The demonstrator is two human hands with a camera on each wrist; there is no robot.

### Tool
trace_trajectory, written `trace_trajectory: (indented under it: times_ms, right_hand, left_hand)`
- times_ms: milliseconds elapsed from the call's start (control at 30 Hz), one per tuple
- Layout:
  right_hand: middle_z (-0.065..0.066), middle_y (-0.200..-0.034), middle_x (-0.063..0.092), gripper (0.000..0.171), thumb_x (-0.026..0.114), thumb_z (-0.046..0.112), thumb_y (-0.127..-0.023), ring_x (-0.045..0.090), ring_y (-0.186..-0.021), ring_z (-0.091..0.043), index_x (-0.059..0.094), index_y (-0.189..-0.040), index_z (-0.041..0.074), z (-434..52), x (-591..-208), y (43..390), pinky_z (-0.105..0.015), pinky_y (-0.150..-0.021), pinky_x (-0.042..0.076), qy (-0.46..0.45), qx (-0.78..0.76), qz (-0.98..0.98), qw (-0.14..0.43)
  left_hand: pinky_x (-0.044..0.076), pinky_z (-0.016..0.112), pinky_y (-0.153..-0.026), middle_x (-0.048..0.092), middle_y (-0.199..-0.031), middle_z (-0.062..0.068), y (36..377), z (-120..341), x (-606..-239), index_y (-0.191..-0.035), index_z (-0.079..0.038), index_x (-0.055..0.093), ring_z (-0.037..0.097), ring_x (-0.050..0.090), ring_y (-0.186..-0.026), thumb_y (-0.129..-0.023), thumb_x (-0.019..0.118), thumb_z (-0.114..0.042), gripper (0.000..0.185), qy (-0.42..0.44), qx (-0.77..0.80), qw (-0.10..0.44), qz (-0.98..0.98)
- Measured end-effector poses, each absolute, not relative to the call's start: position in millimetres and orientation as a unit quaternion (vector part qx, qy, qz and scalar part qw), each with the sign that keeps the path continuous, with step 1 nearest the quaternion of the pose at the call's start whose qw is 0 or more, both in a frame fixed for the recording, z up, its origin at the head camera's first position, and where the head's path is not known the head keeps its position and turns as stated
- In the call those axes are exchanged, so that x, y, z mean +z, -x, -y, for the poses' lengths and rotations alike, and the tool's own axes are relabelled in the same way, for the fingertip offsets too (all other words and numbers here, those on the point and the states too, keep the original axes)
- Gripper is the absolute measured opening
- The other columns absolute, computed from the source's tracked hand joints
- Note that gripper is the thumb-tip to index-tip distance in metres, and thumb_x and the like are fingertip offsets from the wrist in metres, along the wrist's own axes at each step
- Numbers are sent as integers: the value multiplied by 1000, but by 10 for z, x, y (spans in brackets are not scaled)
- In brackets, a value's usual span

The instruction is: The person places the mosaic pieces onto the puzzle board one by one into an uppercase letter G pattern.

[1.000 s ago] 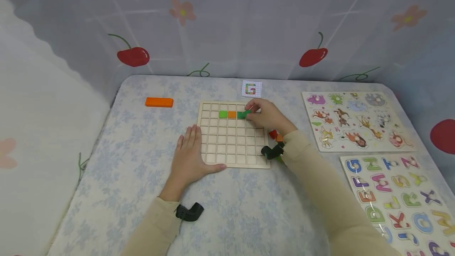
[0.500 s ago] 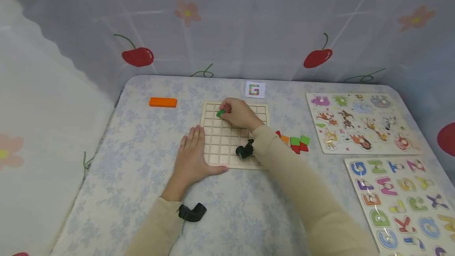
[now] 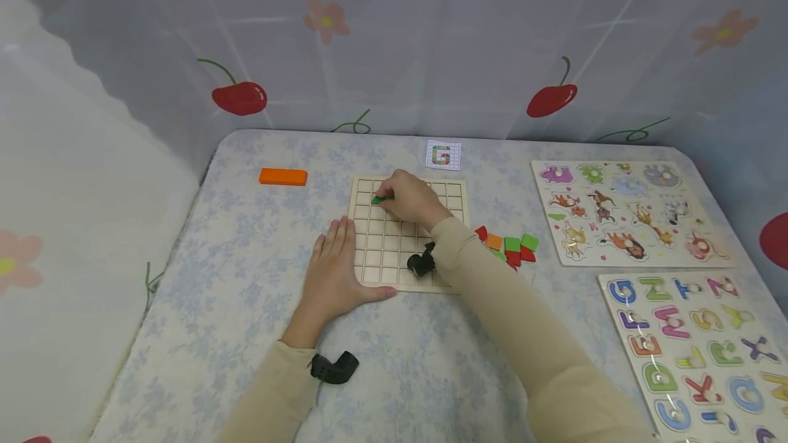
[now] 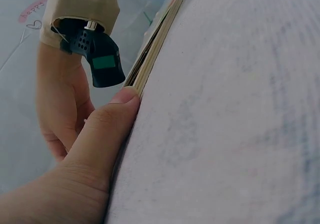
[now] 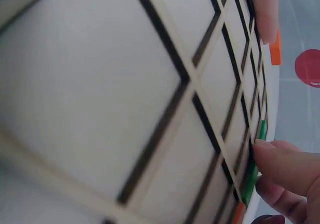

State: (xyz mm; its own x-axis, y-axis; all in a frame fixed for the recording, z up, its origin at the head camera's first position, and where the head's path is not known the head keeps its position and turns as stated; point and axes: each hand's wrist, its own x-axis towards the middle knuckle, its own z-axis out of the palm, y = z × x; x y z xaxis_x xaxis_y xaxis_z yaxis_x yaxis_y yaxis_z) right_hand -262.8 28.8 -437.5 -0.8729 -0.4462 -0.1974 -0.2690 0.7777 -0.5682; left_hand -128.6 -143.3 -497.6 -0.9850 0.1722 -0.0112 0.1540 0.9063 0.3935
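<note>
A wooden grid board (image 3: 369,258) lies on the table before me. My right hand (image 3: 409,198) is over its far rows and pinches a small green tile (image 3: 377,201) low at a cell near the far left corner. In the right wrist view the thumb and fingers close beside that green tile (image 5: 262,129), with another green piece (image 5: 249,184) and an orange tile (image 5: 239,214) in the same row. My left hand (image 3: 332,272) lies with straight fingers along the board's left edge; its thumb (image 4: 107,129) touches the front edge. The right hand hides part of the row.
Loose red, orange and green tiles (image 3: 512,245) lie right of the board. Behind it is a card with a coloured G (image 3: 443,155). An orange block (image 3: 283,176) lies far left. An animal puzzle (image 3: 615,207) and a letter puzzle (image 3: 695,340) are at the right.
My right hand has moved left across the board with a green tile and has lowered it to the far left cells. The left hand stays at the board's edge.
</note>
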Motion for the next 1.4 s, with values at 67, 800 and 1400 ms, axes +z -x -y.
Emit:
trace_trajectory:
  times_ms: [67, 800, 1400]
  right_hand:
    - [0, -114, 60, 18, 66, 17, -96, 58, -100, -18, 75, -112, 17, -352, -4342, 2599, -37, -91, 52, 207, -268, -927, 160]
    - [-10, -109, 63, 33, 67, 18, -95, 53, -90, -24, 65, -126, 10, -2214, -4215, 2101, -36, -76, 49, 118, -240, -944, 195]
    - [-8, -104, 63, 16, 71, 18, -92, 53, -83, -23, 62, -105, 15, -2428, -4355, 1975, -31, -66, 46, 99, -258, -941, 196]
  left_hand:
    - [9, 51, -126, 5, -168, 13, 1286, 1424, -4979, -159, -3, 5, 28, 2, -157, -57, 55, -97, 148, -84, 200, 23, -976]
    - [7, 51, -126, 3, -168, 12, 1278, 1407, -4977, -160, -4, 4, 27, -1, -157, -59, 62, -91, 145, -76, 203, 27, -976]
    - [9, 52, -126, 2, -168, 12, 1297, 1451, -4975, -159, -4, 2, 29, 2, -157, -59, 65, -89, 146, -95, 205, 39, -973]
